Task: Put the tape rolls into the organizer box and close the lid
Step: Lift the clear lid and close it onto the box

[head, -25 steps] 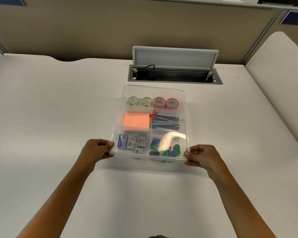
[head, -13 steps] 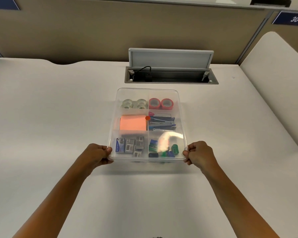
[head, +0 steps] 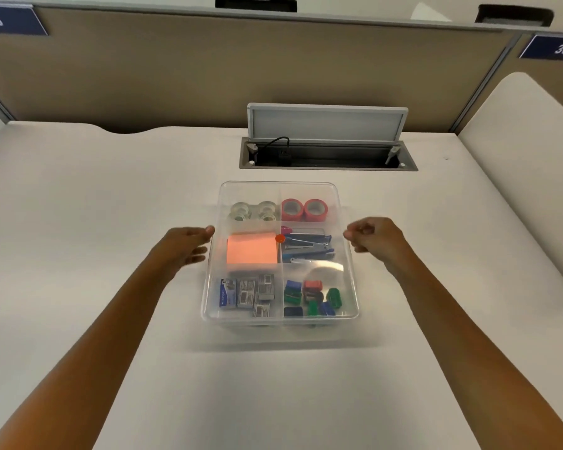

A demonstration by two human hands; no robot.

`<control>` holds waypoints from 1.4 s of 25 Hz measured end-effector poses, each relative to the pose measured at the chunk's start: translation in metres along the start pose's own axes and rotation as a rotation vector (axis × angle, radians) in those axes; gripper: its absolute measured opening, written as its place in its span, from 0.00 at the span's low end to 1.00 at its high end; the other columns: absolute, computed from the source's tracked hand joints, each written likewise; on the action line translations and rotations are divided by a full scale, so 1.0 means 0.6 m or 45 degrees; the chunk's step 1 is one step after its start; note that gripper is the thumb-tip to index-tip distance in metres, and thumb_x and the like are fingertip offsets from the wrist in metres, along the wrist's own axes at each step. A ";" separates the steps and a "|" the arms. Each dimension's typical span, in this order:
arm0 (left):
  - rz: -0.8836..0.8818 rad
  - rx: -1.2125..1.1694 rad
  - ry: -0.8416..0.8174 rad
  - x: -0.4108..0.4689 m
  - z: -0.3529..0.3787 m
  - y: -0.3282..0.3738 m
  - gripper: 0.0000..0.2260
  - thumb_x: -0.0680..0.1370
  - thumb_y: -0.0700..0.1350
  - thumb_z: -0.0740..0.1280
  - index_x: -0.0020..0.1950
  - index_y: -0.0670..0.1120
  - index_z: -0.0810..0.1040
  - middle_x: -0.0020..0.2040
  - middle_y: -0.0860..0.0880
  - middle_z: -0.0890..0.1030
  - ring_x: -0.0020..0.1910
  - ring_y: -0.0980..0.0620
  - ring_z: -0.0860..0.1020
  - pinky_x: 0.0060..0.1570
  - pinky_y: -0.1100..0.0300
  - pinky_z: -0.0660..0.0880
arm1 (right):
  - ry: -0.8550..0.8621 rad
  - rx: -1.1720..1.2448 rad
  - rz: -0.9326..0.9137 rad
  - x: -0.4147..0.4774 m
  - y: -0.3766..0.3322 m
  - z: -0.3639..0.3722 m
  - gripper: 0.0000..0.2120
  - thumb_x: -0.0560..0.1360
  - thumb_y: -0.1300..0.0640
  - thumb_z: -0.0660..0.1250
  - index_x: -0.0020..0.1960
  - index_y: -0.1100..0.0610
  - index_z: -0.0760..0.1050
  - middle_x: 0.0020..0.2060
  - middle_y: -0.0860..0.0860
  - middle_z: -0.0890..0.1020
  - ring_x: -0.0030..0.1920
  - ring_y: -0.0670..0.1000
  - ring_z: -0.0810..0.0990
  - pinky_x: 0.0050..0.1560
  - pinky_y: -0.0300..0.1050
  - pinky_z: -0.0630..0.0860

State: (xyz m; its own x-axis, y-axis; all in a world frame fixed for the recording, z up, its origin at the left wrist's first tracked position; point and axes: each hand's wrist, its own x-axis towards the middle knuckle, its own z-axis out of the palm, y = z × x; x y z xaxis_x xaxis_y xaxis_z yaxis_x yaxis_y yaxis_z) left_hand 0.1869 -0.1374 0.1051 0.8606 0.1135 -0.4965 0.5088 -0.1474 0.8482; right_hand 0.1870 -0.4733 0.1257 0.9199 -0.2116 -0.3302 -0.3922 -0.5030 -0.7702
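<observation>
A clear plastic organizer box sits on the white desk with its transparent lid on top, showing glare. Through the lid I see two clear tape rolls in the far left compartment and two red tape rolls in the far right one. My left hand is at the middle of the box's left side, thumb tip against the lid's rim, fingers loose and apart. My right hand is curled beside the right rim, with nothing visible in it.
The box also holds orange sticky notes, a blue stapler, staple boxes and several small coloured pieces. Behind it a desk cable hatch stands raised. A beige partition closes the back; a second desk adjoins on the right.
Both hands let go of the box's near corners and moved forward to the middle of its sides. The box stayed put on the desk.
</observation>
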 end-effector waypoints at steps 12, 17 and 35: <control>0.042 0.253 0.158 0.225 0.050 0.111 0.16 0.77 0.46 0.67 0.55 0.34 0.77 0.46 0.40 0.74 0.41 0.46 0.73 0.54 0.49 0.76 | -0.095 -0.219 -0.006 0.248 -0.109 0.040 0.12 0.75 0.60 0.68 0.55 0.67 0.80 0.54 0.62 0.82 0.45 0.56 0.78 0.54 0.49 0.79; -0.059 0.348 0.139 0.257 0.057 0.122 0.12 0.78 0.45 0.66 0.51 0.36 0.71 0.48 0.39 0.73 0.45 0.44 0.74 0.52 0.53 0.75 | -0.172 -0.337 0.095 0.278 -0.109 0.051 0.14 0.76 0.59 0.67 0.56 0.68 0.78 0.56 0.65 0.80 0.37 0.53 0.74 0.49 0.47 0.77; -0.167 0.141 -0.005 0.253 0.045 0.119 0.10 0.78 0.42 0.65 0.43 0.36 0.71 0.38 0.42 0.72 0.35 0.49 0.71 0.52 0.54 0.73 | -0.137 -0.292 0.211 0.299 -0.100 0.061 0.15 0.75 0.58 0.67 0.57 0.67 0.78 0.48 0.63 0.79 0.34 0.52 0.71 0.49 0.47 0.77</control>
State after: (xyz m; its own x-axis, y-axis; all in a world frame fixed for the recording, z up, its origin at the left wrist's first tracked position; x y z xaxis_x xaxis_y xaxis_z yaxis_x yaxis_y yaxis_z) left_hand 0.3546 -0.1571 0.0850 0.7867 0.1352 -0.6023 0.6158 -0.2390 0.7508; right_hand 0.3756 -0.4507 0.0926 0.8332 -0.2227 -0.5061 -0.5144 -0.6481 -0.5616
